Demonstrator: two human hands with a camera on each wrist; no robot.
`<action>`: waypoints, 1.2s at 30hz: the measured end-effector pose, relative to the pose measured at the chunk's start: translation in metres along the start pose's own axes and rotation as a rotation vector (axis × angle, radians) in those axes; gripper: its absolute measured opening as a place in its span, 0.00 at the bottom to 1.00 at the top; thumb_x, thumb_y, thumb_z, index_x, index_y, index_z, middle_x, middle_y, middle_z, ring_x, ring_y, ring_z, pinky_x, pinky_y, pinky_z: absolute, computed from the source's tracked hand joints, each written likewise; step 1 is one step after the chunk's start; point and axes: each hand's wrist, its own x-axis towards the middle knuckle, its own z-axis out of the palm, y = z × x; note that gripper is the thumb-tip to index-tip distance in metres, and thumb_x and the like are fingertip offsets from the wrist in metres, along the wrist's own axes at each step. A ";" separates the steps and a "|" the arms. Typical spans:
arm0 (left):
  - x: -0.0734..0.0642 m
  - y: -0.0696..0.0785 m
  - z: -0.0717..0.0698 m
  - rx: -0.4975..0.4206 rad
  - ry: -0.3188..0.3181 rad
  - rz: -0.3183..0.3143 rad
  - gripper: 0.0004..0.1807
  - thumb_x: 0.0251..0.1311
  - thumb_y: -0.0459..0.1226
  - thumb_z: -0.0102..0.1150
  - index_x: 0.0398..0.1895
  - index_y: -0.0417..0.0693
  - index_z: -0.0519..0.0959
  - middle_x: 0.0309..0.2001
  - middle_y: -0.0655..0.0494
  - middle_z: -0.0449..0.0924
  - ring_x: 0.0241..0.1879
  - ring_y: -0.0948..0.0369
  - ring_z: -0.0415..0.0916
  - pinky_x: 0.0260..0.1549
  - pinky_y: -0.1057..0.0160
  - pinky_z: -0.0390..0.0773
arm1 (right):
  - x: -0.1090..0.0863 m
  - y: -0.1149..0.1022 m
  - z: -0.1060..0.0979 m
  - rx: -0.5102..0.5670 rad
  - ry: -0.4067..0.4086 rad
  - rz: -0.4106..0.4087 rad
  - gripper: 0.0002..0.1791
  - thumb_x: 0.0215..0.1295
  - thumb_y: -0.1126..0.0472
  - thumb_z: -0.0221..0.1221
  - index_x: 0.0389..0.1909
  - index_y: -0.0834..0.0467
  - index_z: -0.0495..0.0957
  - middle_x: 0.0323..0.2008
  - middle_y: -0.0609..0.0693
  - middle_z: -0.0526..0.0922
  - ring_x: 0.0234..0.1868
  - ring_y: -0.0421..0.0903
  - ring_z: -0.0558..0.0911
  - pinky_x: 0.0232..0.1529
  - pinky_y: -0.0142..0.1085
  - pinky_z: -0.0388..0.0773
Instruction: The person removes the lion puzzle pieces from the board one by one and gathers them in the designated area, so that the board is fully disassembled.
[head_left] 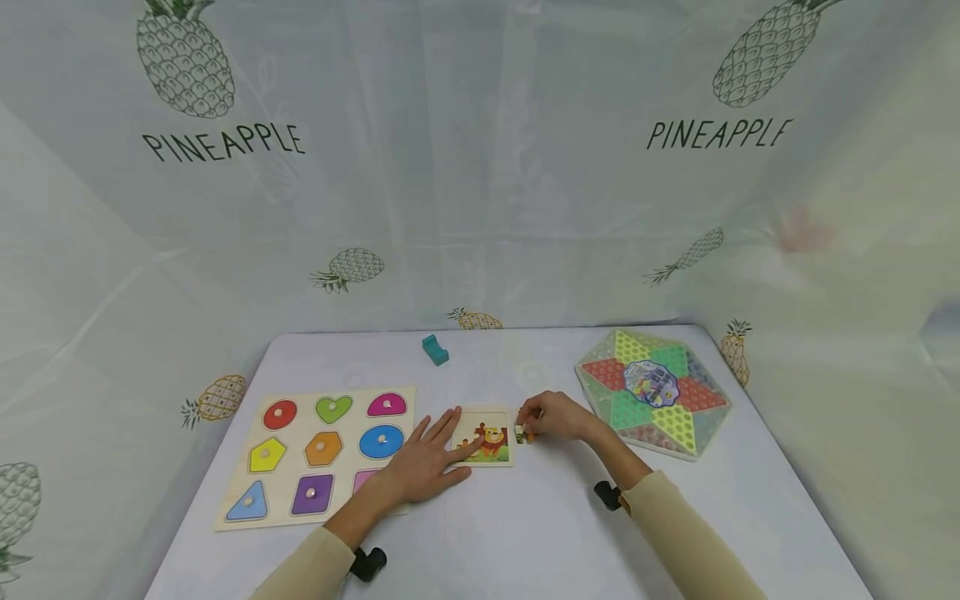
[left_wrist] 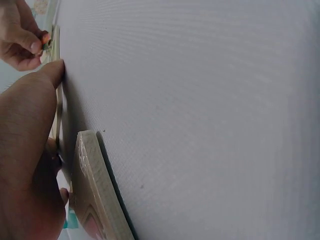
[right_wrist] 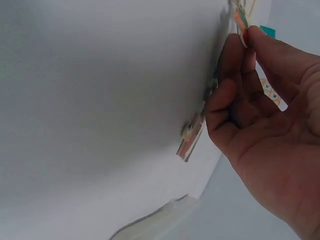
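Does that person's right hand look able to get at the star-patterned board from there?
Probably yes: the star-patterned board lies close beside the right hand, with nothing seen between them. It pinches a small puzzle piece, though, so it would likely need to put that down first.

Pale grey-white sheet [head_left: 465,192] hung behind and down both sides, creased, faintly glossy. Large green-line pineapple prints [head_left: 186,67] high left and right, "PINEAPPLE" lettering [head_left: 718,133] below each. Smaller pineapple prints lower down, some yellow-orange. At right, blurred reddish patch [head_left: 804,229] and bluish patch [head_left: 943,333], source unclear. Table [head_left: 510,542] white, faint lilac cast, far corners rounded; fine surface texture in left wrist view. Light soft, shadows diffuse.
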 end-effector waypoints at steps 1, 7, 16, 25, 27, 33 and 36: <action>0.000 0.000 0.000 -0.001 0.001 0.000 0.31 0.73 0.63 0.37 0.78 0.75 0.56 0.82 0.45 0.39 0.80 0.48 0.37 0.74 0.38 0.48 | 0.000 0.001 0.001 -0.010 0.002 0.006 0.07 0.65 0.69 0.60 0.36 0.56 0.86 0.28 0.42 0.84 0.29 0.39 0.76 0.32 0.32 0.73; 0.001 -0.002 0.002 0.009 0.003 0.002 0.32 0.73 0.63 0.36 0.78 0.75 0.55 0.82 0.45 0.39 0.80 0.48 0.37 0.74 0.39 0.48 | 0.000 0.002 0.005 -0.056 0.030 -0.001 0.05 0.65 0.68 0.63 0.35 0.55 0.85 0.26 0.44 0.84 0.27 0.39 0.75 0.30 0.32 0.72; 0.002 -0.002 0.005 0.013 0.009 -0.005 0.32 0.73 0.64 0.36 0.78 0.76 0.53 0.82 0.45 0.39 0.81 0.48 0.37 0.74 0.39 0.47 | 0.000 0.000 0.007 -0.076 0.043 0.017 0.05 0.65 0.67 0.64 0.35 0.54 0.85 0.23 0.43 0.84 0.26 0.38 0.77 0.30 0.32 0.73; 0.001 -0.001 0.004 0.010 0.006 -0.007 0.32 0.73 0.64 0.37 0.78 0.76 0.54 0.82 0.46 0.39 0.80 0.48 0.37 0.74 0.39 0.47 | -0.002 -0.003 0.007 -0.088 0.054 0.010 0.05 0.64 0.68 0.64 0.35 0.55 0.85 0.23 0.43 0.84 0.26 0.39 0.77 0.29 0.33 0.73; 0.000 -0.001 0.003 0.007 0.005 -0.007 0.32 0.73 0.64 0.37 0.78 0.76 0.54 0.82 0.46 0.39 0.80 0.48 0.37 0.74 0.39 0.47 | -0.002 -0.002 0.007 -0.087 0.054 0.013 0.03 0.64 0.67 0.65 0.35 0.55 0.85 0.23 0.43 0.83 0.26 0.39 0.77 0.29 0.33 0.73; 0.000 -0.001 0.003 0.006 0.011 -0.004 0.32 0.73 0.63 0.38 0.78 0.75 0.55 0.82 0.45 0.39 0.80 0.47 0.38 0.74 0.39 0.48 | -0.002 0.000 0.009 -0.076 0.060 0.024 0.02 0.63 0.66 0.66 0.36 0.58 0.84 0.23 0.44 0.83 0.26 0.39 0.78 0.30 0.32 0.74; 0.000 -0.001 0.003 0.008 0.020 0.002 0.32 0.73 0.63 0.38 0.78 0.75 0.55 0.82 0.45 0.40 0.80 0.47 0.39 0.74 0.38 0.48 | -0.001 0.000 0.011 -0.067 0.060 0.037 0.02 0.63 0.67 0.66 0.35 0.58 0.83 0.24 0.44 0.83 0.26 0.39 0.78 0.29 0.31 0.73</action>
